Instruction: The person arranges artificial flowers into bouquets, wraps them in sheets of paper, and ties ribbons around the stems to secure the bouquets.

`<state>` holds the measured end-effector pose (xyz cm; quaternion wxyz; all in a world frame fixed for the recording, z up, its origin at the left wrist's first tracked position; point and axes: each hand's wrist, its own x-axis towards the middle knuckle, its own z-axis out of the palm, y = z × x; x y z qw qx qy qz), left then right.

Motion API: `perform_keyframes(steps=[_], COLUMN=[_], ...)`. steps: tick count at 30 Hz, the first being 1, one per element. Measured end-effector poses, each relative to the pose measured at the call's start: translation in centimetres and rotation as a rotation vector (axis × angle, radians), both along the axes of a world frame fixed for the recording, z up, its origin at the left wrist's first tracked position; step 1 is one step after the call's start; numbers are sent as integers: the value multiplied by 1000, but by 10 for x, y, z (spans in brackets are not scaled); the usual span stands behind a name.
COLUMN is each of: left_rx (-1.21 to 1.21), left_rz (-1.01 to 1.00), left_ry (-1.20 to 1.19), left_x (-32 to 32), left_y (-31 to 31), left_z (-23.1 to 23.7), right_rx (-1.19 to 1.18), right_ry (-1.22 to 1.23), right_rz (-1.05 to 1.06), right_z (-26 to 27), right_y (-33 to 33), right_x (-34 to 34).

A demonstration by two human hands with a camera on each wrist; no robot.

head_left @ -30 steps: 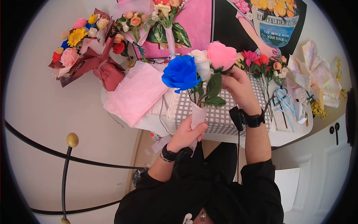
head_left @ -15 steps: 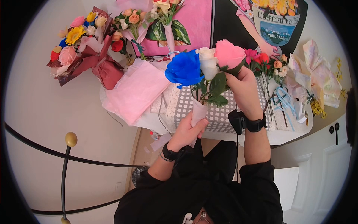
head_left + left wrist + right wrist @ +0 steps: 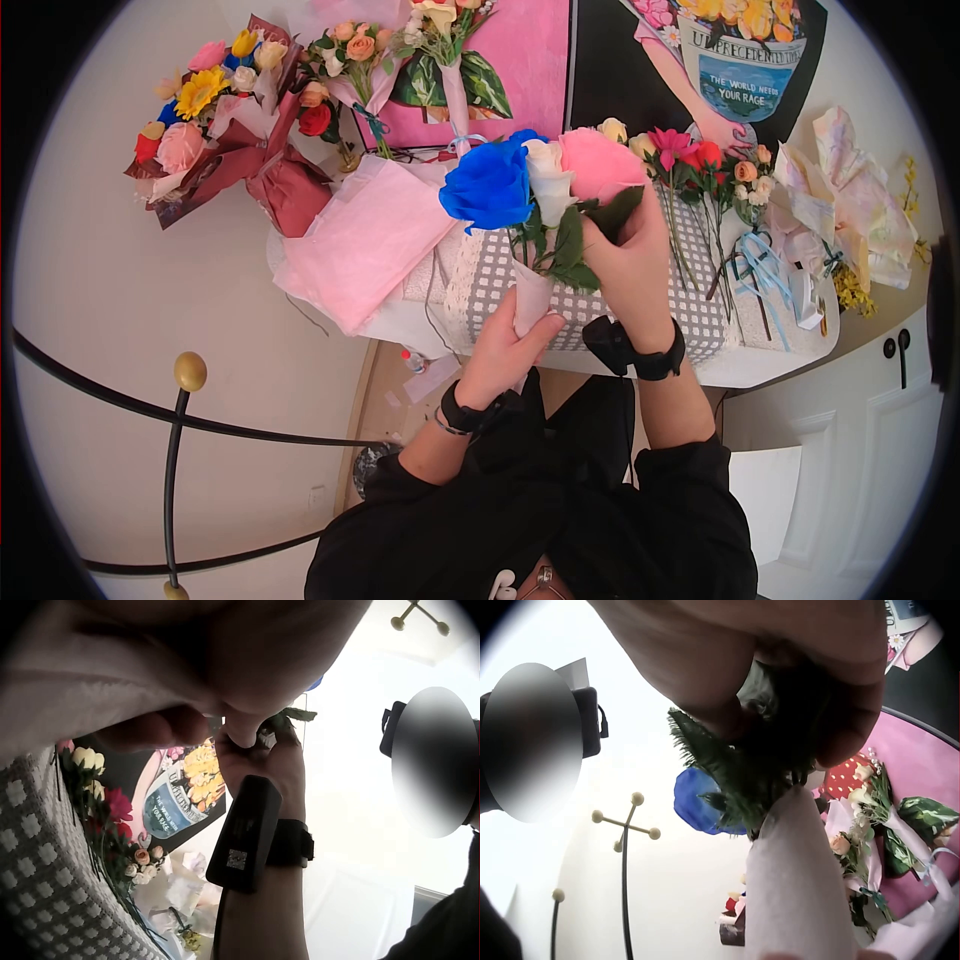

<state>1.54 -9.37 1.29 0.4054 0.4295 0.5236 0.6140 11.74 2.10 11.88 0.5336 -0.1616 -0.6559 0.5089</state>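
Observation:
In the head view my left hand (image 3: 505, 350) grips a small bouquet by the pale pink paper (image 3: 534, 298) round its stems. The bouquet carries a large blue rose (image 3: 487, 185), a white rose (image 3: 548, 182) and a pink rose (image 3: 600, 165), with green leaves (image 3: 568, 240) below. My right hand (image 3: 635, 270) is at the pink rose, fingers curled round its base and leaves. From the right wrist, dark foliage (image 3: 735, 776) shows under those fingers, above the paper cone (image 3: 795, 877). The stems inside the paper are hidden.
Folded pink paper (image 3: 370, 245) lies left on the table, under a maroon-wrapped bouquet (image 3: 290, 185). Loose flower stems (image 3: 710, 240), blue ribbon (image 3: 765, 265) and pale wrapping (image 3: 840, 200) are on the right. Pictures (image 3: 745, 90) stand at the back. A black metal rack (image 3: 175, 440) is at lower left.
My right hand has shifted left and closer in over the bouquet, its fingers deeper under the pink rose. The flowers swung right, then back left. My left hand keeps its grip on the paper.

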Motion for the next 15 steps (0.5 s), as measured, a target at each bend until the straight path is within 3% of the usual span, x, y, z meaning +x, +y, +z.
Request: perform_keyframes(steps=[5, 9, 12, 14, 15], left_rx=[23, 92, 50, 123, 125], left_rz=[106, 129, 187, 221, 220], left_ry=[127, 89, 171, 338, 338], left_x=[1, 3, 2, 3, 3], left_y=[0, 2, 1, 1, 1], left_z=[2, 1, 0, 3, 4], right_rx=[32, 40, 175, 683, 685], right_ry=[67, 92, 172, -94, -94], right_rz=[-61, -45, -176, -294, -295], right_z=[0, -1, 12, 48, 63], right_y=[-8, -3, 8, 10, 13], right_x=[1, 2, 7, 26, 32])
